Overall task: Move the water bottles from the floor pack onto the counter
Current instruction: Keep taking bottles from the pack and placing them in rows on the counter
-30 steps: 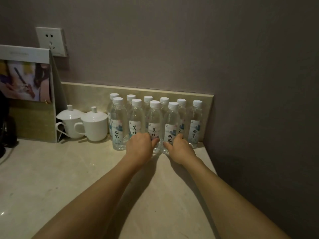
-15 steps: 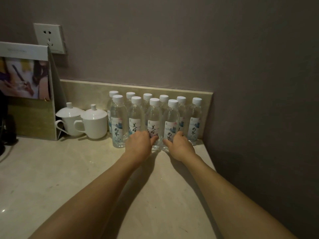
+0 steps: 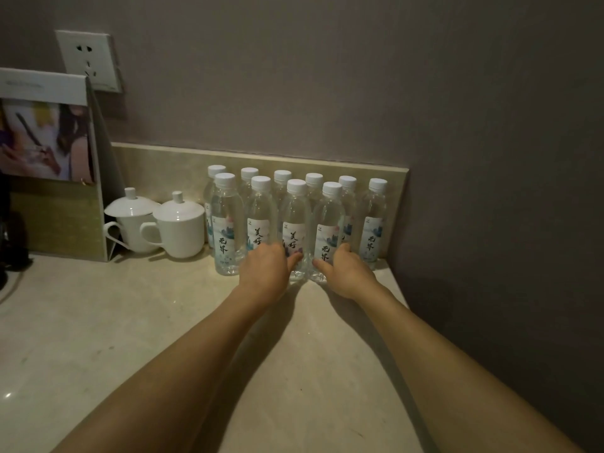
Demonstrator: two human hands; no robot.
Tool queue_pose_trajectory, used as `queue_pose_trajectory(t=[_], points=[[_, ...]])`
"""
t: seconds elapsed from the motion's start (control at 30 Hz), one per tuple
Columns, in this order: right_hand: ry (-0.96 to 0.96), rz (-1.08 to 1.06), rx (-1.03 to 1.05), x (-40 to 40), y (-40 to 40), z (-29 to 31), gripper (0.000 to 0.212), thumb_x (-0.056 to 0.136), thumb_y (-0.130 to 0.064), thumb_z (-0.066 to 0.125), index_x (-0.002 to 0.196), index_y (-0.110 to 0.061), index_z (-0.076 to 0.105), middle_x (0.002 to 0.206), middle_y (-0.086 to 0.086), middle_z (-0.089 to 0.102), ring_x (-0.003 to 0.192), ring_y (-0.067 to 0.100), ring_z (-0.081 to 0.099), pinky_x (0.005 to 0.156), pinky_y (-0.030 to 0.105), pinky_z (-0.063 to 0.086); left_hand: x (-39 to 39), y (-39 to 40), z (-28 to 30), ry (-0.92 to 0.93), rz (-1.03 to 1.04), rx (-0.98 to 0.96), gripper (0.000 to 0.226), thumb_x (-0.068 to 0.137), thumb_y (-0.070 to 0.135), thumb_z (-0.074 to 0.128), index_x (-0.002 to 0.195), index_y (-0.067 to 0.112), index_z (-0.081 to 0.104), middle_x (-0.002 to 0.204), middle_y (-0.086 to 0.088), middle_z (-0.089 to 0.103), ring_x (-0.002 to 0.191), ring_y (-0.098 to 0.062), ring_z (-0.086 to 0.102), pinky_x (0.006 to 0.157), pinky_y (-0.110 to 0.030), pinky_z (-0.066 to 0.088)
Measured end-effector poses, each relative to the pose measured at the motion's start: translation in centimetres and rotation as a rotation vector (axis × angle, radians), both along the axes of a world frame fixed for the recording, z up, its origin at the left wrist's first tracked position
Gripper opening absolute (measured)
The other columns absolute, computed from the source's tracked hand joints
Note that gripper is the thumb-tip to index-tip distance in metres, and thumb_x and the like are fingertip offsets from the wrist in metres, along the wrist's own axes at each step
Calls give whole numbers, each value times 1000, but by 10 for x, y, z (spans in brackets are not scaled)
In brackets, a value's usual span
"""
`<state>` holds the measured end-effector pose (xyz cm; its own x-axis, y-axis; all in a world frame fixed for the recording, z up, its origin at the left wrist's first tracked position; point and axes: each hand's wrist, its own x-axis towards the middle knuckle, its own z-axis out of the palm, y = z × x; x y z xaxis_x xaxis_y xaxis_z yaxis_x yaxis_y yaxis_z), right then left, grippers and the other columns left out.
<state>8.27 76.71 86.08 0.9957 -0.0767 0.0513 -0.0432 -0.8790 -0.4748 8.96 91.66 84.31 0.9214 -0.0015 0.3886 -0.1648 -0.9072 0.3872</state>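
I watch ten water bottles [image 3: 295,223] stand upright in two rows at the desk's [image 3: 98,322] back corner; left hand [image 3: 266,273] and right hand [image 3: 348,273] each curl fingers around a front bottle's base.

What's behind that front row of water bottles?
Behind the front row stands a second row of bottles, mostly their white caps showing, then the stone backsplash. Their lower bodies are covered.

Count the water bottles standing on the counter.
10 bottles against the backsplash: six in the back row, four in front. The left hand and right hand hold front bottles. None seem hidden.
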Motion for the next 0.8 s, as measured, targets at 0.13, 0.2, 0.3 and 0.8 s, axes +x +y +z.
queue_pose_trajectory(t=[0.13,0.2,0.3,0.8], points=[[0,7,-10,0,-1,0,70,96,-49,47,139,2,26,139,21,48,125,38,50,98,46,44,-2,1,0,-10,-9,-9,40,97,49,49,96,14,68,86,-4,71,78,-21,68,74,-39,58],[-2,10,-10,-1,-2,-1,71,95,-50,46,140,2,25,138,21,49,124,38,50,98,46,45,-4,4,-1,-23,-12,1,39,95,51,50,100,15,65,90,-3,69,82,-22,67,76,-41,58],[-19,10,20,-2,-2,-2,74,94,-53,47,138,2,27,134,19,53,121,37,53,95,46,47,-7,8,-4,-29,-19,25,40,92,51,55,107,15,62,97,-4,67,88,-22,65,81,-42,57],[-68,-107,22,-20,0,5,62,84,-64,52,116,-11,50,110,10,64,93,33,66,79,44,56,-12,6,18,157,-159,-131,45,90,54,57,74,13,65,69,-4,69,68,-20,70,72,-39,61]])
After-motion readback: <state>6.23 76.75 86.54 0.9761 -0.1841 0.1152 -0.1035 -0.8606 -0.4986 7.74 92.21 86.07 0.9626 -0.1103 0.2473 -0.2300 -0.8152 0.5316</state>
